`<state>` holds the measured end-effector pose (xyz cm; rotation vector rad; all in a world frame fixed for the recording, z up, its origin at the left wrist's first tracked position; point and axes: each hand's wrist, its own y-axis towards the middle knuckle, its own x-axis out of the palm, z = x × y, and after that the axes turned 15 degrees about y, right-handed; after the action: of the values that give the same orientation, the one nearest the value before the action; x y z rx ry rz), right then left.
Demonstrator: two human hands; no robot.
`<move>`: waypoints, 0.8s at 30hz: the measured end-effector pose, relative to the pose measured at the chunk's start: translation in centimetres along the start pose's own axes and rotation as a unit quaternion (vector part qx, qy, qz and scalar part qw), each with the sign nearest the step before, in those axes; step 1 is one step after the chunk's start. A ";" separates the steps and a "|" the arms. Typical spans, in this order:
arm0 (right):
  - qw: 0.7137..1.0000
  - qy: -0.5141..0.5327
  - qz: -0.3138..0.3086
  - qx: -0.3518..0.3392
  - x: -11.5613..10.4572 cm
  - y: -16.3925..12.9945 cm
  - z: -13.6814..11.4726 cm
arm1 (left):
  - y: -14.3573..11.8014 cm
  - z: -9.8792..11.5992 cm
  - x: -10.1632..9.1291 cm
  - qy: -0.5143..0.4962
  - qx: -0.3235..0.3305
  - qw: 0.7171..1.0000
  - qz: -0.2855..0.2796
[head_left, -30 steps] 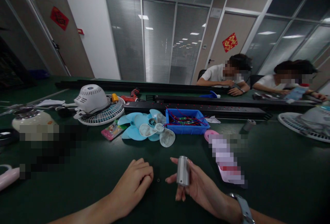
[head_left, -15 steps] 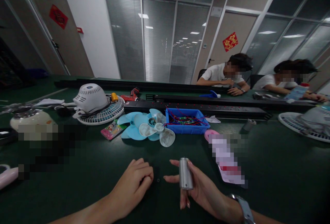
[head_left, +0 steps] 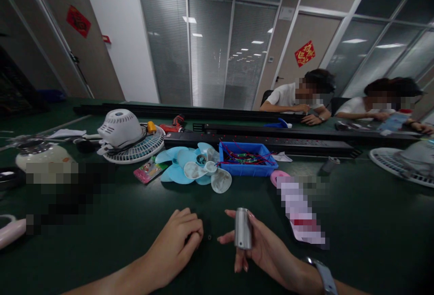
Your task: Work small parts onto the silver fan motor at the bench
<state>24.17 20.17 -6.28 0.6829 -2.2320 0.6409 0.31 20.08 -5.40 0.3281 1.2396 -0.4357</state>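
From where I stand, the person's right hand (head_left: 259,245) has a firm enough hold on a metal cylinder (head_left: 243,229), thumb near its top and fingers reaching out past its left side. The cylinder is nearly upright, with a small dark hole near its lower end; whether it clears the table (head_left: 135,222) I can't tell. A watch (head_left: 322,272) circles that wrist. The left hand (head_left: 179,240) is curled into a loose fist, and whether anything is tucked inside I can't see. Between the two hands, just beyond the left one's knuckles, a tiny ring (head_left: 209,237) lies on the dark green top. Farther out, pale blue fan blades (head_left: 183,166) sit right beside a blue bin (head_left: 249,170) full of wires (head_left: 242,155), with a bright packet (head_left: 148,171) on their left. A pink case (head_left: 301,234), partly blurred, lies to the right of the right hand, and another cylinder (head_left: 330,165) stands tilted-looking behind it. A white fan (head_left: 120,127) rests on its grille at the left, near a red drill (head_left: 172,124). Across the table, a co-worker (head_left: 281,98) in white leans over the edge.
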 end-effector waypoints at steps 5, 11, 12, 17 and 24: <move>1.000 0.003 0.003 -0.015 -0.9 0.6 0.8 | 0.1 -0.2 0.2 -0.001 0.000 1.000 -0.006; 0.997 -0.070 -0.015 -0.034 -2.9 1.4 1.0 | 0.6 -1.1 1.2 0.010 0.025 1.000 -0.009; 0.995 -0.095 -0.015 -0.042 -3.0 1.4 0.9 | 0.6 -1.2 1.2 0.009 0.026 1.000 -0.010; 0.984 -0.167 -0.017 -0.066 -2.7 1.1 0.4 | 0.3 -0.6 0.7 -0.015 0.010 1.000 0.011; 0.983 -0.165 -0.040 -0.074 -2.9 1.5 0.5 | 0.2 -0.8 1.1 -0.021 0.018 0.998 0.050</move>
<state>24.79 21.84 -9.12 0.8471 -2.5100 0.3341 -0.03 20.46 -6.71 0.4080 1.1696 -0.3783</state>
